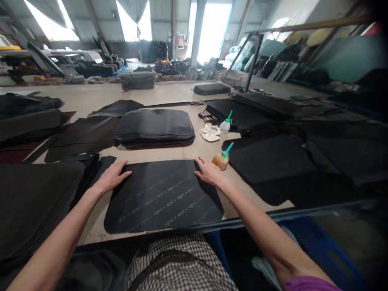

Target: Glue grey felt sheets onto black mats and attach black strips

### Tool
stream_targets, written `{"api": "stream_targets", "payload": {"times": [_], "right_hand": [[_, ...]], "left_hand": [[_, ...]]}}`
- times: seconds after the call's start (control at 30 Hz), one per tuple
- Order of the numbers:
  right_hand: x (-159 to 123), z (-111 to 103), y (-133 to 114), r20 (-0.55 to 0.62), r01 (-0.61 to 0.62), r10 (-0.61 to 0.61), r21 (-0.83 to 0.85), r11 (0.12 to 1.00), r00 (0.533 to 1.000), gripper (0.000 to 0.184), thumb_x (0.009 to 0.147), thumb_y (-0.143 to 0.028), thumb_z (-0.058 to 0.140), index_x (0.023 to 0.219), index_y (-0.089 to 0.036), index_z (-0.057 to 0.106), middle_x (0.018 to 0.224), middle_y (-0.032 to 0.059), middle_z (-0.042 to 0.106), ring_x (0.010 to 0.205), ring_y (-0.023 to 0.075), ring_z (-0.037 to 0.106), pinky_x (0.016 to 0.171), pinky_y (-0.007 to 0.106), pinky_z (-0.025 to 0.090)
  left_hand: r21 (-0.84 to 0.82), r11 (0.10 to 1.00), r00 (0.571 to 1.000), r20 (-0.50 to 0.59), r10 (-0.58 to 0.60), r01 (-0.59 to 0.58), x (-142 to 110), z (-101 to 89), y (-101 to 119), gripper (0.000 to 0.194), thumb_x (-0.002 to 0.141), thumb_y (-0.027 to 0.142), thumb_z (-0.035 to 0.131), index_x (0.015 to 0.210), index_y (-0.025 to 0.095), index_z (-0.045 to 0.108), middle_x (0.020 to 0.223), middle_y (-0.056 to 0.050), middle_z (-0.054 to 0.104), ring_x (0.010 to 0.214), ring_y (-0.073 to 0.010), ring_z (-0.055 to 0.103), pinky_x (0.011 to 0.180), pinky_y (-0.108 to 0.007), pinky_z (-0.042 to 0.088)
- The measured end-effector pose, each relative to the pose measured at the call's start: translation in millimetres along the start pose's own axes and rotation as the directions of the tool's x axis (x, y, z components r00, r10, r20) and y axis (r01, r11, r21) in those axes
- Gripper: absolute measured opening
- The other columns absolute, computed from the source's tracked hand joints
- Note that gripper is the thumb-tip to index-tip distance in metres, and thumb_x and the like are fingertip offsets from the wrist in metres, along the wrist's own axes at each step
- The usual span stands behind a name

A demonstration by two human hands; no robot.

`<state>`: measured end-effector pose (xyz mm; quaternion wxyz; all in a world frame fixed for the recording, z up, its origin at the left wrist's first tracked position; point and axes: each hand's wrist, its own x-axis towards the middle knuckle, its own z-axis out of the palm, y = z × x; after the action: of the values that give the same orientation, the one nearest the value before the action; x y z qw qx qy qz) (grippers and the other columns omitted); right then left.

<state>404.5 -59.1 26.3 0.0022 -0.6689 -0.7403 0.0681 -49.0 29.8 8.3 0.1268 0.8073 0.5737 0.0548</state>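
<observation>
Checked cloth [184, 268] fronts a panel [163, 198] between left hand [113, 176] and right hand [209, 171].

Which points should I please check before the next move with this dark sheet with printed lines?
1. Sheet lying flat: ok, no fold shows.
2. Left hand at its far left corner: ok.
3. Right hand at its far right corner: ok.
4. Brownish bottle clear of right hand: cannot tell, they are very close.
5. White cloth off the sheet: ok.
</observation>
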Motion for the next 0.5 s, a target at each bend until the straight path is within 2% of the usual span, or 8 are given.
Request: {"api": "stream_targets", "payload": {"times": [0.1, 0.23, 0.4, 0.5], "right_hand": [[19.7, -7.1, 5.6, 0.070, 0.005, -0.005, -0.001, 1.000, 0.998, 0.051, 0.098, -0.039, 0.064, 0.142, -0.015, 0.056, 0.141, 0.0199, 0.060, 0.132, 0.0341, 0.057, 0.108, 0.043, 0.047], [34.4, -13.1, 11.0, 0.119, -0.021, 0.018, 0.023, 1.000, 0.993, 0.056, 0.087, -0.042, 0.076, 0.134, -0.016, 0.061, 0.135, 0.0209, 0.061, 0.129, 0.0374, 0.058, 0.103, 0.044, 0.049], [53.4, -14.8, 16.9, 0.182, -0.099, 0.072, 0.146, 0.984, 0.981, 0.059, 0.072, -0.038, 0.090, 0.122, -0.015, 0.065, 0.125, 0.0192, 0.067, 0.120, 0.0368, 0.064, 0.098, 0.041, 0.051], [52.2, -12.4, 20.4, 0.173, -0.168, 0.125, 0.265, 0.950, 0.977, 0.059, 0.071, -0.032, 0.091, 0.119, -0.013, 0.065, 0.118, 0.0180, 0.072, 0.110, 0.0340, 0.070, 0.090, 0.037, 0.055]], "left_hand": [[0.011, 1.000, 0.997, 0.081, 0.017, -0.018, 26.9, -2.3, -6.8, 0.071, 0.085, 0.066, 0.057, 0.139, 0.019, 0.061, 0.144, -0.017, 0.061, 0.136, -0.0373, 0.054, 0.113, -0.048, 0.043], [-0.047, 0.999, 0.994, 0.112, 0.001, 0.004, 43.2, -6.2, -13.3, 0.064, 0.070, 0.063, 0.076, 0.119, 0.022, 0.072, 0.126, -0.016, 0.069, 0.125, -0.0393, 0.059, 0.102, -0.046, 0.047], [-0.243, 0.964, 0.983, 0.168, -0.070, 0.110, 55.1, -11.4, -12.3, 0.071, 0.049, 0.053, 0.091, 0.108, 0.019, 0.071, 0.101, -0.010, 0.075, 0.100, -0.0328, 0.068, 0.085, -0.037, 0.050], [-0.404, 0.896, 0.977, 0.175, -0.120, 0.182, 48.0, -13.1, -11.3, 0.074, 0.045, 0.055, 0.093, 0.105, 0.017, 0.071, 0.095, -0.008, 0.075, 0.094, -0.0305, 0.070, 0.081, -0.035, 0.052]]}}
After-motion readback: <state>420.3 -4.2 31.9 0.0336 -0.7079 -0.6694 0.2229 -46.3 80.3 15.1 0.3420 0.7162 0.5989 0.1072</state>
